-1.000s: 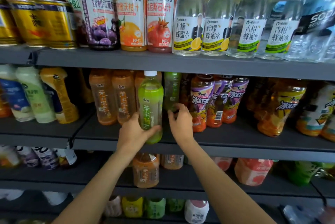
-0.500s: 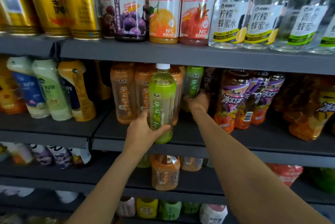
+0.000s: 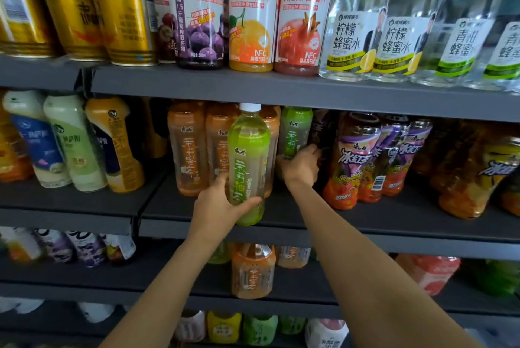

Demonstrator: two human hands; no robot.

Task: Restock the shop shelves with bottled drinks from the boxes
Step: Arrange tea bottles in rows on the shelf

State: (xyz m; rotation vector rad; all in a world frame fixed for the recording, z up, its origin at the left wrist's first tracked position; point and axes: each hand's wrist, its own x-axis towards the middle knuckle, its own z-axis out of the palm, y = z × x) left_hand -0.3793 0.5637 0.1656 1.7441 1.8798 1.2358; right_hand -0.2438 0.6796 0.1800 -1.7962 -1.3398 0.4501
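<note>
We see the bottle in our left hand (image 3: 216, 208) standing at the middle shelf's (image 3: 351, 224) front edge, before the tea bottles (image 3: 188, 150). Our right hand (image 3: 299, 164) reaches further back, right of it, around another bottle (image 3: 294, 133).

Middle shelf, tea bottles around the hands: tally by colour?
Orange bottles: 3
Green: 2, the front green bottle held by the left hand, the back green bottle gripped by the right hand
Total: 5 in view
</note>
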